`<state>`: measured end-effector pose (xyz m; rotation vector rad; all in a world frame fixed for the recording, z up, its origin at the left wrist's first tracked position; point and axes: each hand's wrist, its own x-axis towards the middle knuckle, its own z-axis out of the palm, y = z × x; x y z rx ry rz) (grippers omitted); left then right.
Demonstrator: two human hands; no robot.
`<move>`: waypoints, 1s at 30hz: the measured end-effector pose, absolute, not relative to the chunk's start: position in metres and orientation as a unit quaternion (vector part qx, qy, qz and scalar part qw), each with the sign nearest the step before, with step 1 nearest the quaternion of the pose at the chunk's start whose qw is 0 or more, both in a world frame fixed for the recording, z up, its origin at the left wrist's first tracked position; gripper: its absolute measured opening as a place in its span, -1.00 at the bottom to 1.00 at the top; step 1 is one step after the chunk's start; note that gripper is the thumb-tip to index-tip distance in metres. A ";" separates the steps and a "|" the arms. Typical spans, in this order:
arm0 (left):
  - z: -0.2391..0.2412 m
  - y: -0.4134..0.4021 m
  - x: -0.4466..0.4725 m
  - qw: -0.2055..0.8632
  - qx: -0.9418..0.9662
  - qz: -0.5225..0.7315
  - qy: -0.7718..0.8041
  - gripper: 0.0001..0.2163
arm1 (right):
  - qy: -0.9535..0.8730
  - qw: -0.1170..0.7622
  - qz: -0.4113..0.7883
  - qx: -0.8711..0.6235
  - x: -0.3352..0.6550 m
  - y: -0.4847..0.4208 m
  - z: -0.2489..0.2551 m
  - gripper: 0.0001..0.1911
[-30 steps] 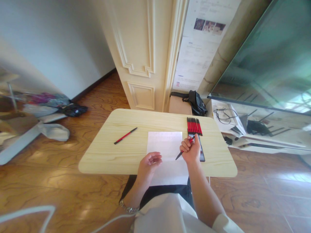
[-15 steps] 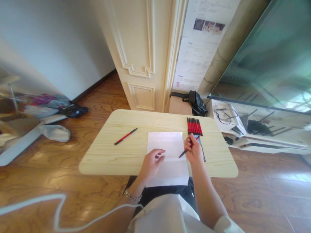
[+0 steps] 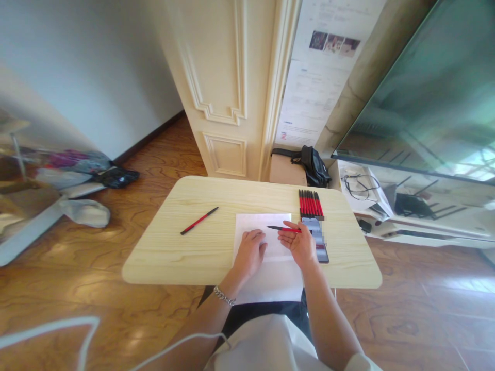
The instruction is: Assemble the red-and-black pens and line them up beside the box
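Note:
My right hand is turned partly palm up over the right side of a white sheet of paper. Between its fingers lies a red and black pen, its dark end pointing left above the sheet. My left hand rests on the paper's left side, fingers lightly bent and holding nothing. A phone with a lit screen lies just right of my right hand, which covers part of its edge. Beyond the phone, several red and black pens lie side by side in a row.
Another red and black pen lies at an angle on the left of the pale wooden table. Past the far edge, a black bag sits on a box. A white cable crosses the lower left.
The pen in my right hand has swung from pointing down-left to nearly level, and that hand has opened palm up. My left hand has moved slightly up and right onto the paper.

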<state>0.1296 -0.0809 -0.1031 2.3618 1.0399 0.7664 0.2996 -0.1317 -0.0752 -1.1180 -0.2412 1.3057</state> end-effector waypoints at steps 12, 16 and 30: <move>-0.104 -0.081 0.129 0.215 0.859 0.271 0.377 -0.69 | -0.319 0.560 0.297 -0.705 0.271 -0.115 -0.108 -0.75; -0.106 -0.081 0.128 0.216 0.860 0.268 0.377 -0.69 | -0.357 0.512 0.247 -0.741 0.270 -0.114 -0.112 -0.77; -0.106 -0.080 0.128 0.227 0.857 0.263 0.382 -0.70 | -0.395 0.485 0.236 -0.744 0.270 -0.113 -0.115 -0.76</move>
